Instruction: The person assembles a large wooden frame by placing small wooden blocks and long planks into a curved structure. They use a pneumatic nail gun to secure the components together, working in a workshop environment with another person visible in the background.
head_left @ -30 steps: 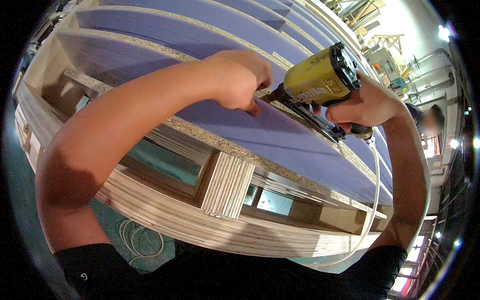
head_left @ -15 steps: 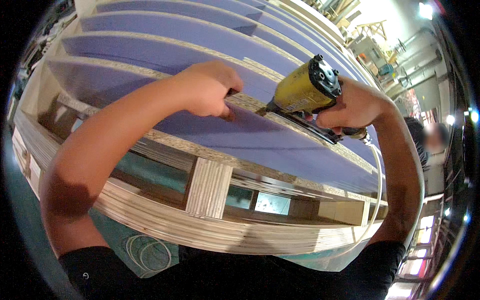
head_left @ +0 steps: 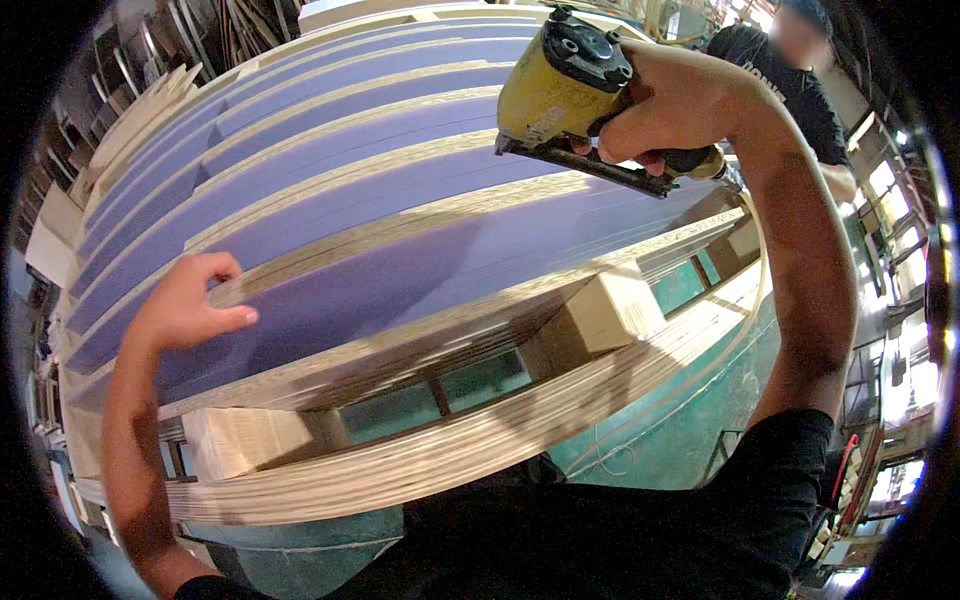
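My right hand (head_left: 665, 105) grips a yellow and black pneumatic nail gun (head_left: 560, 95), lifted above the board edges at the upper right. A pale air hose (head_left: 763, 235) runs from the back of its handle. My left hand (head_left: 190, 305) hovers at the left over the purple-blue panel (head_left: 370, 300), thumb and forefinger apart, with nothing visible between them. Between the hands stretches a narrow chipboard strip (head_left: 400, 228) along one of several parallel raised edges. Whether the left fingertips touch this strip, I cannot tell.
Nearest me, a layered plywood edge (head_left: 400, 475) borders the frame, with wooden blocks (head_left: 605, 310) set in it. A person in a dark shirt (head_left: 790, 100) stands at the far right. Loose timber (head_left: 235, 30) leans at the back left. Below lies a green floor (head_left: 640, 425).
My left hand has moved left, off the strip it was pinching, and its fingers have spread. The nail gun has risen away from the strip. My view has turned, bringing the person further in.
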`<act>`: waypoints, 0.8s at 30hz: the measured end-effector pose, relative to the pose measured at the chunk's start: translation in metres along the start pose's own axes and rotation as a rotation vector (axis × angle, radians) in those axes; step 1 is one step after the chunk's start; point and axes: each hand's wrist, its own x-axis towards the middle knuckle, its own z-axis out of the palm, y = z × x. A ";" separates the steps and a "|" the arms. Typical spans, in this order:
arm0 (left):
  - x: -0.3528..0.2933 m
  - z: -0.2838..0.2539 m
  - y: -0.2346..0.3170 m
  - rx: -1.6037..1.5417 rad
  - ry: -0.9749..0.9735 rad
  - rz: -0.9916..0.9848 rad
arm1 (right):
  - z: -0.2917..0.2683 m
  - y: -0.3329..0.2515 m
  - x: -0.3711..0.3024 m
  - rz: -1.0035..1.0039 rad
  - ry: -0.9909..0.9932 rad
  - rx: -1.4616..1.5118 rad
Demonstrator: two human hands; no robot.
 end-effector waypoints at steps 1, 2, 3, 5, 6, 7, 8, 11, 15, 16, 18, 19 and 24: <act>0.015 0.010 0.018 0.005 0.022 0.047 | -0.001 0.011 -0.009 -0.002 0.004 0.017; 0.033 0.023 0.039 0.009 0.046 0.092 | -0.003 0.021 -0.015 -0.007 -0.025 0.018; 0.048 0.034 0.063 0.014 0.071 0.125 | -0.006 0.034 -0.018 -0.023 -0.058 0.019; 0.089 0.055 0.121 0.062 0.068 0.197 | -0.010 0.058 -0.024 -0.031 -0.104 0.018; 0.097 0.070 0.130 -0.094 0.107 0.320 | -0.011 0.060 -0.021 -0.070 -0.131 0.015; 0.103 0.080 0.135 -0.250 0.151 0.439 | -0.011 0.059 -0.014 -0.113 -0.160 0.011; 0.114 0.085 0.153 -0.108 0.163 0.366 | -0.012 0.063 -0.008 -0.134 -0.247 -0.018; 0.124 0.088 0.179 0.144 0.200 0.227 | -0.006 0.070 0.005 -0.121 -0.308 -0.079; 0.130 0.097 0.171 -0.018 0.249 0.318 | 0.001 0.078 0.019 -0.187 -0.336 -0.139; 0.131 0.100 0.168 -0.064 0.249 0.333 | 0.000 0.070 0.017 -0.167 -0.328 -0.083; 0.131 0.102 0.167 -0.056 0.228 0.296 | 0.003 0.071 0.024 -0.149 -0.348 -0.016; 0.131 0.101 0.168 -0.054 0.217 0.283 | 0.004 0.073 0.027 -0.135 -0.355 0.015; 0.127 0.099 0.170 -0.055 0.199 0.250 | 0.003 0.073 0.044 -0.094 -0.424 -0.033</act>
